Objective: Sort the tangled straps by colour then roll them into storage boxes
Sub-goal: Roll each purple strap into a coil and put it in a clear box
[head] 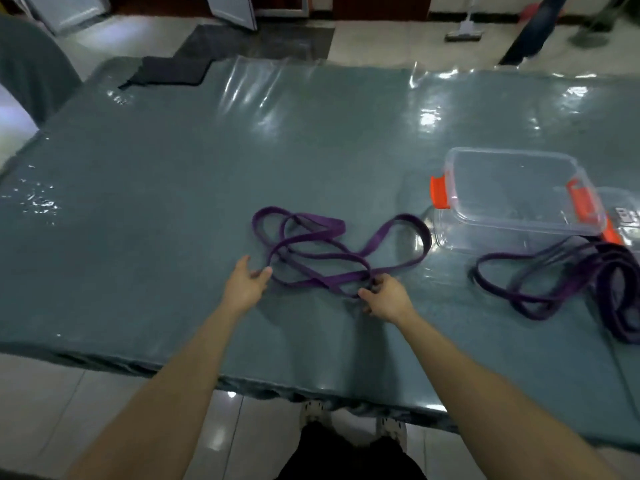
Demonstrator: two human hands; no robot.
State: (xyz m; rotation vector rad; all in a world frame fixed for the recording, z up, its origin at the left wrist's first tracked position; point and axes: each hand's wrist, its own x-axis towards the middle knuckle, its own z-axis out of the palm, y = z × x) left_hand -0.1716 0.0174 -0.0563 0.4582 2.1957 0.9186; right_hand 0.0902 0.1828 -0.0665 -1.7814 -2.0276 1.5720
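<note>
Grey-green table (138, 202) under glossy plastic; pale tiled floor (381, 39), dark mat (263, 41), mop (463, 33) beyond

1. The table (173, 202) is covered in a grey-green cloth under a glossy clear plastic sheet (263, 95).
2. A purple strap (311, 252) lies in loose, tangled loops near the middle.
3. A darker strap (540, 299) is heaped toward the right.
4. Clear storage boxes (485, 237) with orange clasps stand stacked just behind it.
5. A dark folded cloth (173, 72) lies at the far left corner.

tabletop (173, 220): grey-green cloth under glossy clear plastic film
straps (311, 258): matt woven webbing
storage box (512, 188): clear smooth plastic, orange clips
</note>
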